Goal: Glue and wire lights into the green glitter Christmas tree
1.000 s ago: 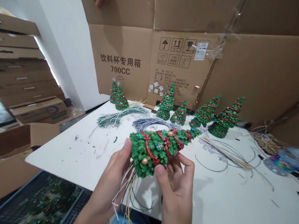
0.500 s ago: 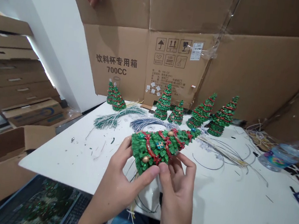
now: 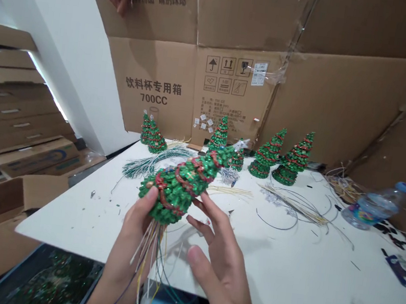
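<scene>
The green tinsel Christmas tree [image 3: 180, 184] lies tilted above the white table [image 3: 285, 265], clasped at its base by your left hand [image 3: 128, 244], with loose wires [image 3: 147, 263] trailing down. Your right hand [image 3: 214, 257] is open, just beside it, touching nothing and free to move.

Small artificial Christmas trees [image 3: 266, 158] stand in a row along the far edge of the table [image 3: 283, 285], before a flattened cardboard carton [image 3: 335, 99], with loose wires [image 3: 292, 205] in front and a plastic water bottle [image 3: 373, 211] at right.
</scene>
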`<state>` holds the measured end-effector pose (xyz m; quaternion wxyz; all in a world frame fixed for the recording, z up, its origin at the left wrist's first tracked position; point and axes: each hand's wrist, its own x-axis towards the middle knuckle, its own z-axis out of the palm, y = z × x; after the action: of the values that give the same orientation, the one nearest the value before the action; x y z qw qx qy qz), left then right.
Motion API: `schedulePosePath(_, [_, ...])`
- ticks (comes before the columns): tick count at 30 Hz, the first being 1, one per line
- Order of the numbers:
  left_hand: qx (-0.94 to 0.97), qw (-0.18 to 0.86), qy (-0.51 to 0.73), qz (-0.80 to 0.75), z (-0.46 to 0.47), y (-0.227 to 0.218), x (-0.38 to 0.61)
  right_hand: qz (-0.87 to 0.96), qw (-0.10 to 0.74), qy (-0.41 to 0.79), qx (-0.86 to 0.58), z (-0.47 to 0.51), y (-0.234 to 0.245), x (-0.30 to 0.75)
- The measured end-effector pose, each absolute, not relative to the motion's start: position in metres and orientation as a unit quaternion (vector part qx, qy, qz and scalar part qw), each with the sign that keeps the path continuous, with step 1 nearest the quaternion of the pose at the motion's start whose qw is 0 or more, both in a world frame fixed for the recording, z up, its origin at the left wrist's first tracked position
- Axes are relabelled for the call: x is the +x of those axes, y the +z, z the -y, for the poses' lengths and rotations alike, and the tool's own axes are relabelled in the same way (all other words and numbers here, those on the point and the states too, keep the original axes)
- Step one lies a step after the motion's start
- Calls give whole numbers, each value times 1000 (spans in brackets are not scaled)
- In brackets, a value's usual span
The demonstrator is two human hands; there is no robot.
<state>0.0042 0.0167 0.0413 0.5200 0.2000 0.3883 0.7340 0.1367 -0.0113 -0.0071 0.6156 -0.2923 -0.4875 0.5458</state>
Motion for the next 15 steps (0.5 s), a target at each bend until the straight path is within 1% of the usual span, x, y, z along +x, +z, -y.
schedulePosePath(3, [118,548,738,-376,-19,48,-3,516,592,544,-294,10,-1,150])
schedulePosePath(5, [119,559,737,-360,-19,51,-9,548,571,516,-326,4,1,165])
schedulePosePath(7, [131,552,744,-354,-18,52,-16,584,559,457,-371,-8,-2,184])
schedulePosePath(9, [129,529,759,-357,-17,53,-24,614,545,348,-453,-29,-11,207])
schedulePosePath(12, [125,494,790,-342,-15,53,-36,622,520,285,-511,-75,-31,241])
schedulePosePath(15, [120,470,812,-324,-13,54,-45,655,455,240,-554,-127,-53,270])
